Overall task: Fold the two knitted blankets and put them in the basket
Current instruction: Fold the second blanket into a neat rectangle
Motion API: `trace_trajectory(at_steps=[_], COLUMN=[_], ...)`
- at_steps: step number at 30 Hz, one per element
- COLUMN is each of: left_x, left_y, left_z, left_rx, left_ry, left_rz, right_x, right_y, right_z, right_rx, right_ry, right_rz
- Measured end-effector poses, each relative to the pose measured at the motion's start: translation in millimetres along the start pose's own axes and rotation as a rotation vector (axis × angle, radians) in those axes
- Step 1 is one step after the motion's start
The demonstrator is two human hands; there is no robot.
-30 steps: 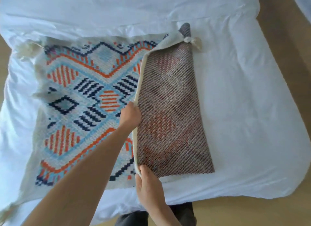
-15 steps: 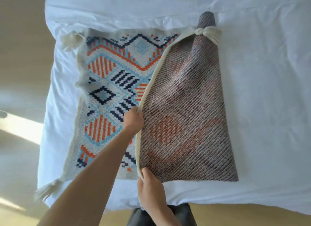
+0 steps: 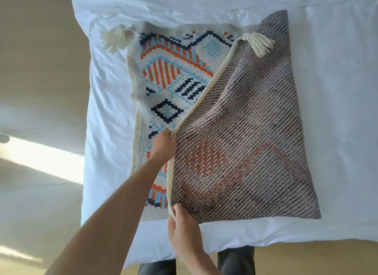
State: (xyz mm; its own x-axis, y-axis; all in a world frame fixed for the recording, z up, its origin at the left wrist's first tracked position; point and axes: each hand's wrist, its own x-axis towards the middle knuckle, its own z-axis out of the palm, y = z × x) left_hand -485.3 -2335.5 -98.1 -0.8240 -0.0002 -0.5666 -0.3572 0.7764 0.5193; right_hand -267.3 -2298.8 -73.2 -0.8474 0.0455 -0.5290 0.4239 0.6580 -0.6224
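A knitted blanket [image 3: 241,135] with an orange, navy and light-blue pattern lies on a white bed [image 3: 337,111]. Its right part is turned over leftward, so the muted reverse side faces up and the pattern shows only on the left strip. My left hand [image 3: 164,144] grips the cream border halfway along the turned edge. My right hand [image 3: 181,229] pinches the same border at its near corner. One cream tassel [image 3: 259,43] lies on the turned part, another [image 3: 114,38] at the far left corner. No second blanket and no basket is in view.
The bed's near edge runs just past the blanket, and its left edge lies close beside the blanket. Tan floor [image 3: 41,131] with sunlit stripes extends to the left. My legs [image 3: 235,260] stand against the near edge.
Both hands have carried the turned edge further left, so more reverse side and less pattern shows. The view has swung left, bringing floor into sight.
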Motion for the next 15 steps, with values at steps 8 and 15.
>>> trace_trajectory(at_steps=[8,15], left_x=[24,41], left_y=[-76,-96], left_z=[-56,-62], left_rx=[-0.045,-0.062], left_ry=[-0.081,-0.129], left_rz=[0.005,0.006], right_x=[12,25], right_y=[-70,-87], right_z=[70,98], right_rx=[-0.007,0.006], right_ry=[0.062,0.120], right_rz=[0.092,0.159])
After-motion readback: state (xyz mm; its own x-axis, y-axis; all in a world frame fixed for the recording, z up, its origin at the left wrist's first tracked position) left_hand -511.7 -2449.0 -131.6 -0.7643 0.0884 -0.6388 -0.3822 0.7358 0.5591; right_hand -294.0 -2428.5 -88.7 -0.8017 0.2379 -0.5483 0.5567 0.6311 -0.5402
